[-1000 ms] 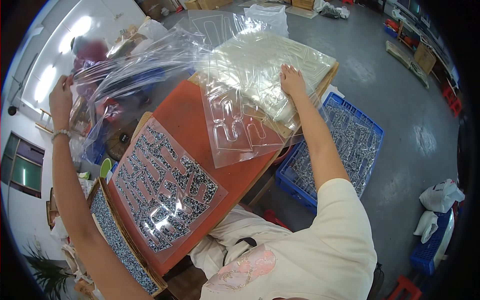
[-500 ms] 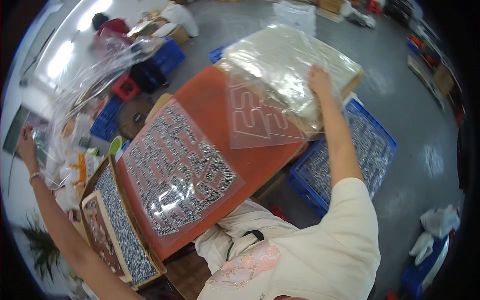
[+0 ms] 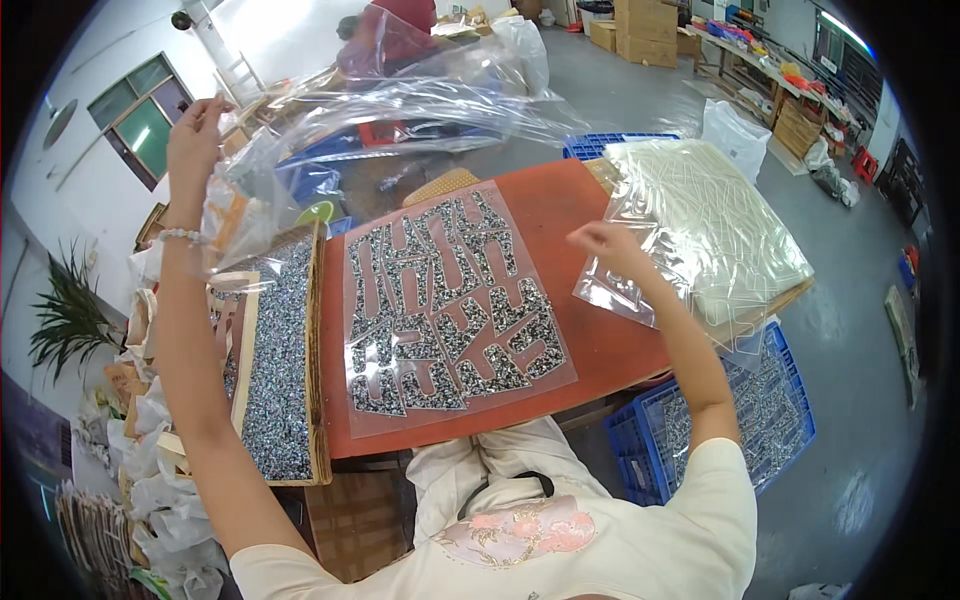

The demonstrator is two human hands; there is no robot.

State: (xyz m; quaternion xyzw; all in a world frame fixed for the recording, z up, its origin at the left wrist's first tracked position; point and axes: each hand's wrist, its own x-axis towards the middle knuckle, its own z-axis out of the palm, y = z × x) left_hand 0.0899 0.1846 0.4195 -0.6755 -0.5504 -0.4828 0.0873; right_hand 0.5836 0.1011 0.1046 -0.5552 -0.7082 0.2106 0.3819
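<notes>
My raised left hand (image 3: 198, 140) pinches the edge of a thin clear plastic film (image 3: 400, 115), which billows away to the right beyond the table. My right hand (image 3: 608, 243) is closed over the near left edge of a stack of clear plastic sheets (image 3: 710, 220); whether anything is between its fingers I cannot make out. Between my hands, on a red-orange board (image 3: 560, 215), lies a transparent sheet (image 3: 450, 405) bearing several angular shapes filled with black-and-silver glitter pieces (image 3: 440, 285).
Left of the board stands a shallow box (image 3: 318, 400) of glittery bits with a framed screen in it. A blue crate (image 3: 640, 450) with patterned sheets sits low on the right. Another person (image 3: 405, 15) is at the back; cardboard boxes (image 3: 645, 35) stand farther off.
My view has swung left and up. My right hand has come off the top of the sheet stack toward the board. My left hand still holds the film, now spread farther to the right.
</notes>
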